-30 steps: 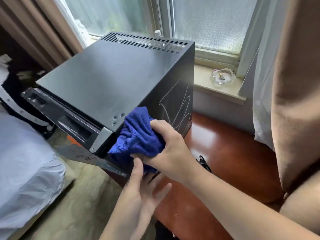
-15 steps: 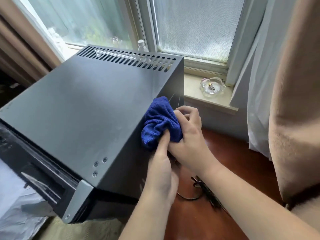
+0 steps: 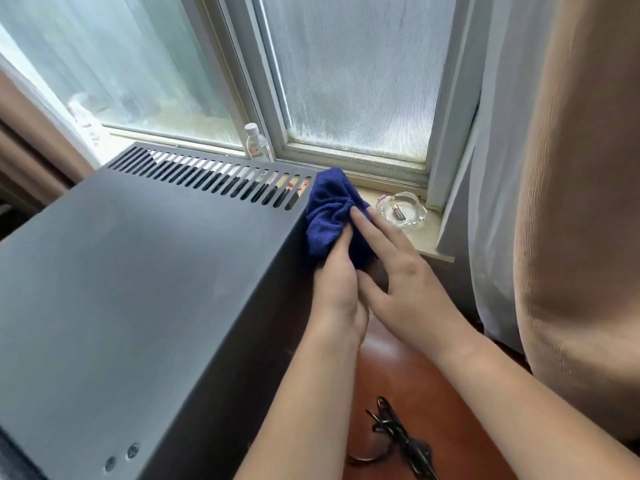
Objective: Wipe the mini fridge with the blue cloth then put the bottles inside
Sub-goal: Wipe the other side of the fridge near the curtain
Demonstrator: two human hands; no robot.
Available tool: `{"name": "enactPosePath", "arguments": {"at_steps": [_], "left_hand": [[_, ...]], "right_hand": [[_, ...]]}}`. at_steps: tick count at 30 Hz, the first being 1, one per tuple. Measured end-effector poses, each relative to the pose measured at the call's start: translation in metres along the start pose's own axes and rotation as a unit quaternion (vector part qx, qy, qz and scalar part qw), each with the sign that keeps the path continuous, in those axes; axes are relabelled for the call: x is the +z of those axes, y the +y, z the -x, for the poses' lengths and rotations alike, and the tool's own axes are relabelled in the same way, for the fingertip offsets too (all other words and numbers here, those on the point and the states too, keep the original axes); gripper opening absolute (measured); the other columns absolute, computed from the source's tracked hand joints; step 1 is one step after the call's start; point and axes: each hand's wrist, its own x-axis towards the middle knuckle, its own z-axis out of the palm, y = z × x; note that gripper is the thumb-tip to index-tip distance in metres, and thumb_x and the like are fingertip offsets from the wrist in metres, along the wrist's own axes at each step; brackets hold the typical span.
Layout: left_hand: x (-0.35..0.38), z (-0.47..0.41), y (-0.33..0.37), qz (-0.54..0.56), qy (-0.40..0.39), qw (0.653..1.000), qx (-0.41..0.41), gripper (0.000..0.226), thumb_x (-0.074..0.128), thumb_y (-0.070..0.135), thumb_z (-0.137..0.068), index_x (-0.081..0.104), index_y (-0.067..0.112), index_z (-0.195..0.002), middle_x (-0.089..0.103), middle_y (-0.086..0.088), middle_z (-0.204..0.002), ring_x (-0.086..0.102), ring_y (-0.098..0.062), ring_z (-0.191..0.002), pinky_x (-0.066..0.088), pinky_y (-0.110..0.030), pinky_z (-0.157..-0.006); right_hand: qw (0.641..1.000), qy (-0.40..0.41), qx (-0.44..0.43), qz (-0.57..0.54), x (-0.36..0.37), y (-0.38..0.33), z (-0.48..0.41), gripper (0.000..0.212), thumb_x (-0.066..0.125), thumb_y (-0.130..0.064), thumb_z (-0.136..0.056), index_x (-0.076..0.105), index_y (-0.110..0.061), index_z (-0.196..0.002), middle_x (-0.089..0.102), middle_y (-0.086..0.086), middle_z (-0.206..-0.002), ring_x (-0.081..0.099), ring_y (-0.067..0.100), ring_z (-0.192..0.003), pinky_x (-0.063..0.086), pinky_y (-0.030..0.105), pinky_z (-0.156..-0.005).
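**Wiping the side of the mini fridge, up by the back corner**

The blue cloth (image 3: 327, 209) is bunched against the top rear corner of the mini fridge (image 3: 138, 289), on its right side, just past the vent slots. My right grip (image 3: 408, 285) is open, with straight fingers pressing the wad onto the panel. My left grip (image 3: 334, 292) lies along the cloth from below. I honestly can't tell if its fingers curl round the fabric or only push on it.

The cloth looks like soft, floppy terry and is probably very light, so it wads up rather than lying flat. I'd press on the middle of the wad with spread fingers, or a corner flops loose. The panel looks like stiff, smooth metal, so firm pressure should be fine, though those slots could snag the loops.

One clear bottle (image 3: 257, 143) stands on the window sill (image 3: 426, 237) behind the fridge. It's probably light and a bit slick, so I'd take it round the body.
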Motion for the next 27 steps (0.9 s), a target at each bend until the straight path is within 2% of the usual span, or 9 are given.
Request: {"name": "enactPosePath", "arguments": {"at_steps": [5,9,11,13,16,19,21,25,27], "left_hand": [[-0.013,-0.028,-0.022,0.044,0.017,0.998,-0.043,0.033,0.061,0.034,-0.100,0.074,0.016,-0.124,0.075,-0.004,-0.127,0.071,-0.016,-0.117,0.055,-0.029,-0.092],[-0.054,-0.010,-0.047,0.030,0.111,0.990,-0.083,0.034,0.058,0.030,-0.102,0.072,0.012,-0.127,0.073,-0.009,-0.130,0.075,-0.018,-0.106,0.062,-0.027,-0.071],[-0.075,0.014,-0.052,0.014,0.137,0.986,-0.091,0.032,0.056,0.029,-0.103,0.074,0.009,-0.121,0.075,-0.013,-0.125,0.078,-0.018,-0.097,0.062,-0.027,-0.065],[-0.089,0.035,-0.049,-0.006,0.135,0.987,-0.088,0.034,0.053,0.029,-0.104,0.079,0.009,-0.112,0.076,-0.015,-0.120,0.078,-0.020,-0.099,0.062,-0.030,-0.075],[-0.084,0.049,-0.038,-0.037,0.121,0.990,-0.059,0.037,0.050,0.031,-0.106,0.079,0.011,-0.114,0.076,-0.013,-0.122,0.075,-0.021,-0.108,0.056,-0.033,-0.087],[-0.058,0.045,-0.021,-0.053,0.081,0.995,-0.022,0.036,0.049,0.034,-0.106,0.074,0.015,-0.124,0.077,-0.004,-0.122,0.076,-0.013,-0.106,0.061,-0.025,-0.071],[-0.038,0.032,-0.008,-0.043,0.046,0.998,-0.002,0.036,0.050,0.035,-0.105,0.071,0.016,-0.128,0.076,-0.002,-0.124,0.075,-0.012,-0.108,0.061,-0.022,-0.070],[-0.018,-0.002,-0.007,0.020,-0.003,1.000,0.008,0.038,0.056,0.034,-0.104,0.067,0.014,-0.134,0.073,-0.004,-0.131,0.070,-0.017,-0.120,0.055,-0.030,-0.095],[-0.027,-0.021,-0.022,0.008,0.010,1.000,-0.013,0.032,0.060,0.032,-0.102,0.070,0.016,-0.129,0.074,-0.003,-0.128,0.070,-0.017,-0.119,0.054,-0.033,-0.100]], "right_hand": [[0.998,-0.013,0.054,-0.007,0.010,0.022,-0.015,0.078,0.064,-0.005,-0.089,0.037,-0.033,-0.156,0.036,-0.004,-0.160,0.029,0.005,-0.150,0.012,0.004,-0.117],[0.992,-0.063,0.100,-0.039,0.036,0.034,0.019,0.073,0.066,-0.009,-0.086,0.045,-0.032,-0.153,0.042,-0.004,-0.154,0.043,0.011,-0.143,0.040,0.034,-0.118],[0.991,-0.076,0.094,-0.057,0.048,0.033,0.048,0.072,0.065,-0.011,-0.086,0.047,-0.037,-0.150,0.040,-0.013,-0.152,0.041,0.002,-0.143,0.043,0.034,-0.114],[0.991,-0.078,0.076,-0.072,0.056,0.027,0.072,0.072,0.065,-0.011,-0.088,0.046,-0.042,-0.150,0.036,-0.020,-0.152,0.032,-0.007,-0.145,0.036,0.027,-0.118],[0.995,-0.047,0.044,-0.076,0.058,0.014,0.079,0.073,0.064,-0.010,-0.089,0.045,-0.043,-0.151,0.033,-0.020,-0.157,0.027,-0.005,-0.149,0.029,0.027,-0.123],[0.996,0.009,0.015,-0.090,0.046,0.002,0.057,0.076,0.064,-0.004,-0.088,0.045,-0.041,-0.152,0.032,-0.016,-0.162,0.028,0.001,-0.151,0.033,0.034,-0.123],[0.994,0.034,0.003,-0.105,0.033,-0.004,0.033,0.076,0.063,-0.002,-0.087,0.046,-0.040,-0.151,0.033,-0.013,-0.162,0.030,0.004,-0.151,0.039,0.039,-0.119],[0.993,0.027,0.037,-0.106,0.020,0.001,-0.012,0.071,0.060,-0.004,-0.089,0.047,-0.037,-0.151,0.035,-0.006,-0.163,0.027,0.002,-0.152,0.022,0.024,-0.126],[0.992,0.004,0.082,-0.091,0.025,0.014,-0.021,0.071,0.060,-0.006,-0.089,0.044,-0.035,-0.153,0.034,-0.004,-0.164,0.029,0.005,-0.151,0.020,0.020,-0.125]]}}
